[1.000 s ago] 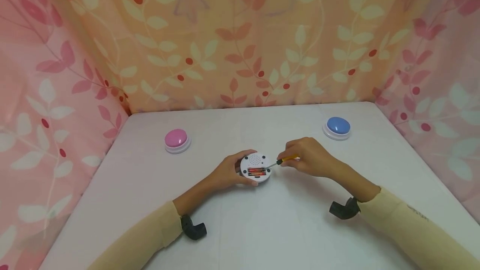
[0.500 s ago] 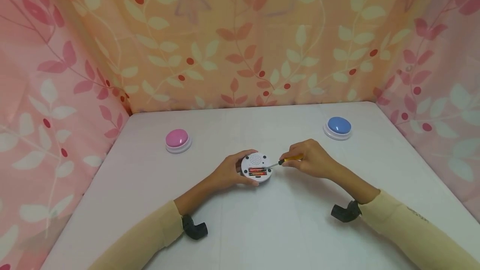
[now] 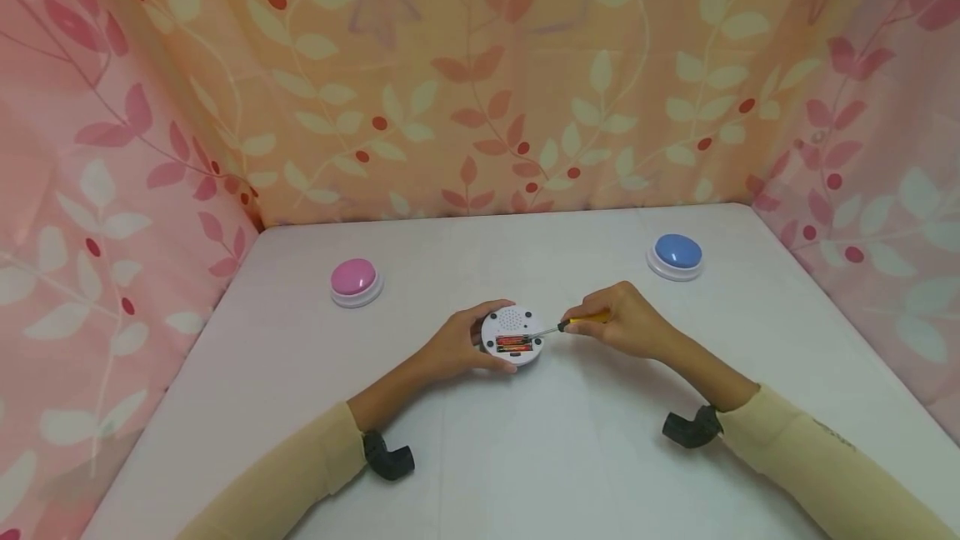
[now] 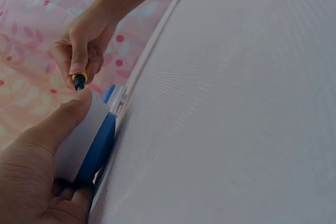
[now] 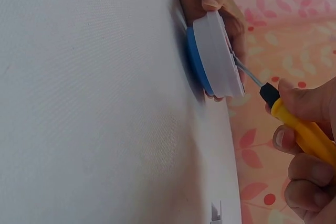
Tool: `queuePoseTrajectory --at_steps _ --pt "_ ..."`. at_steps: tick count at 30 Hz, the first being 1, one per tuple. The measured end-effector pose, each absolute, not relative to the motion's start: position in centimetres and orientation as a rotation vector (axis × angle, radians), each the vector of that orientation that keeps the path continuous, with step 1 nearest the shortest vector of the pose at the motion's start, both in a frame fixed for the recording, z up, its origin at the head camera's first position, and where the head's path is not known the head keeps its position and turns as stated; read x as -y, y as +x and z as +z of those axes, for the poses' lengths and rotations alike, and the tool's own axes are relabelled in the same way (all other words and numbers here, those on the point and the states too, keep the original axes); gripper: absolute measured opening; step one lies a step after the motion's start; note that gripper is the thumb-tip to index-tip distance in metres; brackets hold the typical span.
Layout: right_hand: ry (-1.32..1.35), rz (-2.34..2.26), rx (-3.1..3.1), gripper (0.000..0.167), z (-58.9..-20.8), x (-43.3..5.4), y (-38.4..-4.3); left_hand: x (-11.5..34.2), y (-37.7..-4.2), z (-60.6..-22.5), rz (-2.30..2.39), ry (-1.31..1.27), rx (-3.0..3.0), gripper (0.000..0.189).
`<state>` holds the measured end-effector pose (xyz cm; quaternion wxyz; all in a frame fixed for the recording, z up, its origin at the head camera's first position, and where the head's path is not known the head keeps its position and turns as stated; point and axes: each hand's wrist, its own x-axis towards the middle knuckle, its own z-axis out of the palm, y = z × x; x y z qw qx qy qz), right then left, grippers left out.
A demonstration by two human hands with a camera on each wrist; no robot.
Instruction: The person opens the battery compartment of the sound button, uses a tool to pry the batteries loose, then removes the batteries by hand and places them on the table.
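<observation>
Yellow screwdriver (image 5: 300,129) in rt fingers (image 5: 310,170) meets rnd, perforated wht plstc btn (image 5: 212,56).

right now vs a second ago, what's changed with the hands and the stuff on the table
The right hand has shifted slightly rightward and toward the person, drawing the yellow screwdriver with it. Nothing was taken hold of or let go. The left hand still grips the upturned device, and the pink button and far blue button stayed put.

1 high, 2 close views share the device (image 5: 215,56).
</observation>
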<state>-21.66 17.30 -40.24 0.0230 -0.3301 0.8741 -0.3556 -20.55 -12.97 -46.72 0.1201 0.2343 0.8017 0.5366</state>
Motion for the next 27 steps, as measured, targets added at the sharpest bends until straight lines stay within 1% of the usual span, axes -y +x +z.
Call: queuePoseTrajectory --at_steps 7,20,27 --pt "-0.963 -1.167 -2.661 0.014 -40.50 -17.39 -21.75 12.97 -20.50 -46.70 1.577 0.677 -2.338 0.096" --pt "-0.915 -1.141 -2.691 0.012 -40.42 -17.51 -21.86 12.88 -20.52 -46.61 1.571 0.682 -2.341 0.097" --pt "-0.927 -1.115 -2.693 0.015 -40.25 -17.82 -21.88 12.87 -20.59 -46.62 1.578 0.694 -2.323 0.098"
